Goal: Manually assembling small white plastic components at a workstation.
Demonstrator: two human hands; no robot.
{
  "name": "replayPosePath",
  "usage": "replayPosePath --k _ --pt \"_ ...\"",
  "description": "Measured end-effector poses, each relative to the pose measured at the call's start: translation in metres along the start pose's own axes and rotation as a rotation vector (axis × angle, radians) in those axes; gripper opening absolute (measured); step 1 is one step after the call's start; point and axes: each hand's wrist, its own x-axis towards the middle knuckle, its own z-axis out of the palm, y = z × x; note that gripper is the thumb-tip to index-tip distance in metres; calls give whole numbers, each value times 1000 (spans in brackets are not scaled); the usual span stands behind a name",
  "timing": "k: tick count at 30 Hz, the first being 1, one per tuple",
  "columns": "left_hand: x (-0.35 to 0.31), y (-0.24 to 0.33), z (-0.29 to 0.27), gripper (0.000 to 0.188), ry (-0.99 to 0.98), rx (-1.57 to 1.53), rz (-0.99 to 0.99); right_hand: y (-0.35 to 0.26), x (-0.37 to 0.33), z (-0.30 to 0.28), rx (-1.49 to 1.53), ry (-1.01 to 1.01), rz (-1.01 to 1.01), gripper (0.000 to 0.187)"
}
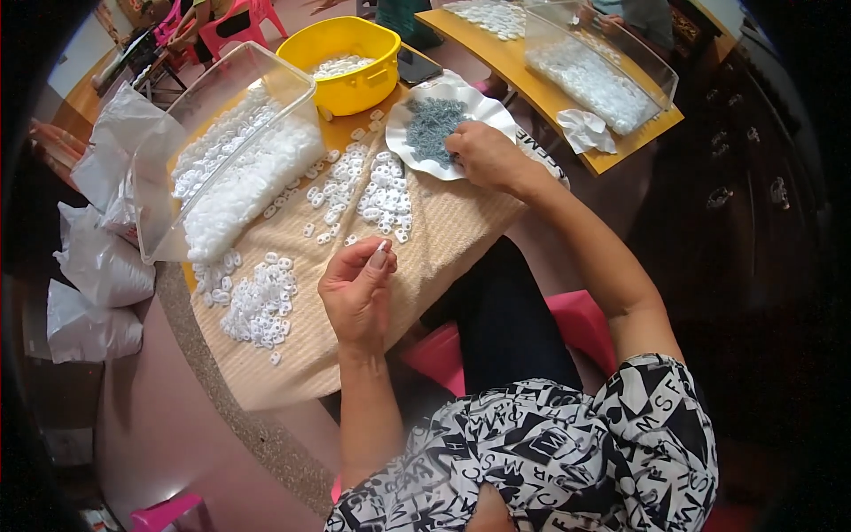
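Observation:
My left hand (pixel 359 288) is raised above the cloth, its thumb and fingers pinching a small white plastic piece (pixel 383 246). My right hand (pixel 486 152) reaches over a white, wavy-rimmed dish (pixel 496 111), fingertips pressed together at the edge of a heap of tiny grey metal parts (pixel 433 133). What those fingertips hold, if anything, is too small to see. Between the hands lie loose white oval plastic pieces with holes (pixel 386 195). Another pile of similar white pieces (pixel 259 306) sits to the left of my left hand.
A beige cloth (pixel 292 372) covers the table. A clear bin (pixel 160 213) of white pieces lies tilted at left; a yellow basin (pixel 355 89) stands behind. White sacks (pixel 97 324) are on the left. Another yellow table (pixel 496 62) holds a second clear bin (pixel 656 75), with a person beyond.

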Motion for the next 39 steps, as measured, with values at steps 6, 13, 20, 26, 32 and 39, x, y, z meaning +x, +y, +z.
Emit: replayPosePath --k 6,13,20,26,32,39 --pt "0 3 -5 16 22 -28 -17 -3 -2 -5 -49 34 -40 10" --pt "2 5 1 15 19 -85 -35 0 -1 -8 402 193 234 10" --pt "2 5 2 16 68 -165 -99 12 -2 -9 626 69 387 11" --pt "2 4 2 20 34 -188 -113 10 0 -20 917 34 362 6" --pt "1 5 0 23 44 -192 -125 -2 2 -19 1221 21 445 6" --pt "2 2 -3 21 10 -192 -94 3 6 -12 851 31 311 9"
